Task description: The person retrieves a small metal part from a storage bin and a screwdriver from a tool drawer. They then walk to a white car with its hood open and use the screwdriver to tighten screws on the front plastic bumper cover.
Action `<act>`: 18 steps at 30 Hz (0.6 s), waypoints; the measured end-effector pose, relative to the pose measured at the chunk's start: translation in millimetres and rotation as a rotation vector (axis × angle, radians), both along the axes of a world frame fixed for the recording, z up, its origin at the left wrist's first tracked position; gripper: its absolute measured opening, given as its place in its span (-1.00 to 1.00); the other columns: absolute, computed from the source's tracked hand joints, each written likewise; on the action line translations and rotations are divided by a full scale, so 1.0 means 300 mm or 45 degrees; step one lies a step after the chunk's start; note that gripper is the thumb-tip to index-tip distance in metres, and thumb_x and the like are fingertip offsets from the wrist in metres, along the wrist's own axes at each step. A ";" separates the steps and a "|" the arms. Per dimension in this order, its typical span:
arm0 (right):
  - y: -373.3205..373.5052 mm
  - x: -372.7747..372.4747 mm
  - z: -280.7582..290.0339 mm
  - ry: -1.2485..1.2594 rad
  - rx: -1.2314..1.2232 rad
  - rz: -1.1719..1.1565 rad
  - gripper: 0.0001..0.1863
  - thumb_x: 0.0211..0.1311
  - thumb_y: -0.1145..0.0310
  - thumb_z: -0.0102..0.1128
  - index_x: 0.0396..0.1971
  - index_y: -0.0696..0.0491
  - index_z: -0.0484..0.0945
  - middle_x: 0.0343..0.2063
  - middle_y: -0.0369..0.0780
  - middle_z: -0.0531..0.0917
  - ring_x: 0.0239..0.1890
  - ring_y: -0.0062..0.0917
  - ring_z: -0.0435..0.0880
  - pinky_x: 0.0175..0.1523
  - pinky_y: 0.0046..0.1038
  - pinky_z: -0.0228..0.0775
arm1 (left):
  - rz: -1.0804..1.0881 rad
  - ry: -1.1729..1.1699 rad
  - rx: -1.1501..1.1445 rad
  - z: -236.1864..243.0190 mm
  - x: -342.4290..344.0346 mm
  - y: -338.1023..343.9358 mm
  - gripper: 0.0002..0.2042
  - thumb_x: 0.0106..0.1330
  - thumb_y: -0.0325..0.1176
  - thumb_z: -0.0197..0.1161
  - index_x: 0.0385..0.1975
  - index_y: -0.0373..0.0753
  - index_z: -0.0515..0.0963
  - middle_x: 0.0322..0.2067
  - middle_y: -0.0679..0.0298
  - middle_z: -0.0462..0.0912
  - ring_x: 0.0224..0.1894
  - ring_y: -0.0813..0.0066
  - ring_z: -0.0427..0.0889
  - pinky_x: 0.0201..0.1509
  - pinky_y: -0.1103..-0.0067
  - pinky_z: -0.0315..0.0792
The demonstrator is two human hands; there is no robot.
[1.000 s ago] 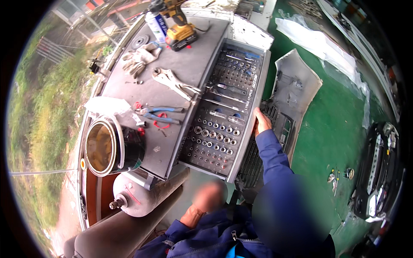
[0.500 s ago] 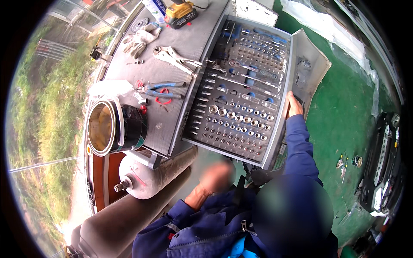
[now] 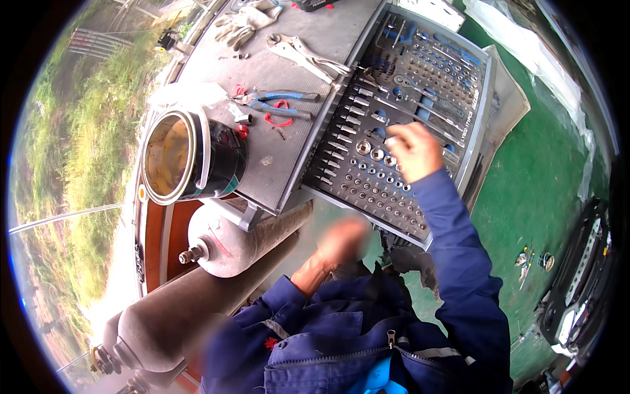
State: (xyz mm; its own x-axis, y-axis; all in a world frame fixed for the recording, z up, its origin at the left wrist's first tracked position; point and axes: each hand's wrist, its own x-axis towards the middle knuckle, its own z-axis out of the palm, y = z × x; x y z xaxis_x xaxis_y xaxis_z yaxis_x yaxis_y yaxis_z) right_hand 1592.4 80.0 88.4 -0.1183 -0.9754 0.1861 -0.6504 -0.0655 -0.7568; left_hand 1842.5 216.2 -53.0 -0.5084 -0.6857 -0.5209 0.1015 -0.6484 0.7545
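Note:
My right hand point(image 3: 418, 152) hovers over an open tool drawer point(image 3: 335, 172). Its fingers point left, apart and slightly bent, with nothing visible in them. Under and beside this hand are a row of large chrome sockets point(image 3: 363, 147) and smaller sockets set in the dark tray. Just beyond lies a ratchet point(image 3: 401, 81) among long extension bars point(image 3: 420, 117). My left hand point(image 3: 344, 238) is raised in front of my body, below the drawer's near edge; it is blurred, so its fingers and anything in them cannot be made out.
On the grey worktop left of the drawer lie blue-handled pliers point(image 3: 282, 96), locking pliers point(image 3: 305, 56), work gloves point(image 3: 243, 25) and an open paint can point(image 3: 220, 157). Gas cylinders point(image 3: 220, 240) lie below the worktop. A car bumper point(image 3: 577, 276) is on the green floor at right.
My right hand has left the drawer's right edge and moved left over the sockets. The view has shifted, and my left hand stays in front of my body.

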 end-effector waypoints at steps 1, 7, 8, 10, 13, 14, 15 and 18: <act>-0.013 0.060 -0.008 0.045 0.028 0.075 -0.81 0.15 0.33 0.27 -0.23 0.01 0.66 -0.33 -0.18 0.64 -0.26 -0.25 0.66 -0.13 -0.30 0.52 | 0.065 0.076 0.261 0.030 -0.008 -0.016 -0.95 0.20 -0.47 0.24 -0.46 -0.18 0.50 -0.51 0.31 0.49 -0.53 0.42 0.43 -0.48 0.50 0.33; -0.085 0.230 -0.068 0.260 0.163 0.231 -0.82 0.16 0.34 0.22 -0.26 0.02 0.67 -0.30 -0.14 0.61 -0.25 -0.13 0.63 -0.10 -0.17 0.48 | 0.192 -0.021 0.035 0.266 -0.044 -0.091 -0.77 0.38 -0.24 0.27 -0.47 -0.20 0.50 -0.62 0.45 0.43 -0.65 0.72 0.30 -0.59 0.73 0.13; -0.095 0.241 -0.072 0.279 0.182 0.242 -0.82 0.16 0.34 0.22 -0.26 0.02 0.67 -0.30 -0.13 0.61 -0.25 -0.13 0.63 -0.10 -0.16 0.48 | 0.216 -0.035 0.052 0.281 -0.040 -0.098 -0.77 0.38 -0.25 0.27 -0.47 -0.21 0.49 -0.62 0.44 0.44 -0.65 0.71 0.30 -0.59 0.72 0.13; -0.111 0.264 -0.098 0.323 0.222 0.280 -0.80 0.14 0.32 0.22 -0.26 0.02 0.68 -0.28 -0.12 0.61 -0.24 -0.09 0.63 -0.10 -0.13 0.48 | 0.262 -0.001 0.153 0.298 -0.030 -0.113 -0.78 0.37 -0.25 0.27 -0.48 -0.21 0.49 -0.61 0.44 0.44 -0.65 0.70 0.30 -0.60 0.71 0.13; -0.119 0.304 -0.098 0.402 0.220 0.276 -0.81 0.14 0.31 0.20 -0.29 0.05 0.68 -0.27 -0.12 0.63 -0.22 -0.07 0.64 -0.10 -0.10 0.49 | 0.228 0.106 0.325 0.286 -0.001 -0.139 -0.79 0.38 -0.24 0.26 -0.41 -0.23 0.51 -0.56 0.42 0.48 -0.59 0.69 0.35 -0.54 0.71 0.19; -0.126 0.311 -0.100 0.468 0.257 0.249 -0.81 0.14 0.31 0.19 -0.30 0.05 0.68 -0.27 -0.11 0.64 -0.22 -0.07 0.65 -0.11 -0.09 0.50 | 0.146 0.109 0.332 0.270 0.017 -0.151 -0.79 0.38 -0.22 0.25 -0.34 -0.24 0.53 -0.49 0.40 0.51 -0.52 0.68 0.40 -0.47 0.70 0.26; -0.134 0.317 -0.107 0.534 0.295 0.220 -0.81 0.14 0.31 0.19 -0.31 0.05 0.68 -0.28 -0.11 0.64 -0.22 -0.06 0.65 -0.11 -0.08 0.50 | 0.064 0.112 0.340 0.259 0.026 -0.156 -0.78 0.39 -0.21 0.25 -0.26 -0.26 0.55 -0.43 0.38 0.54 -0.46 0.67 0.45 -0.40 0.69 0.33; -0.167 0.345 -0.089 0.667 0.482 0.226 -0.82 0.14 0.33 0.17 -0.35 0.07 0.68 -0.27 -0.07 0.67 -0.21 -0.05 0.68 -0.10 -0.07 0.51 | 0.133 0.076 0.323 0.268 0.008 -0.156 -0.78 0.37 -0.22 0.27 -0.39 -0.25 0.56 -0.56 0.44 0.49 -0.58 0.72 0.35 -0.51 0.75 0.18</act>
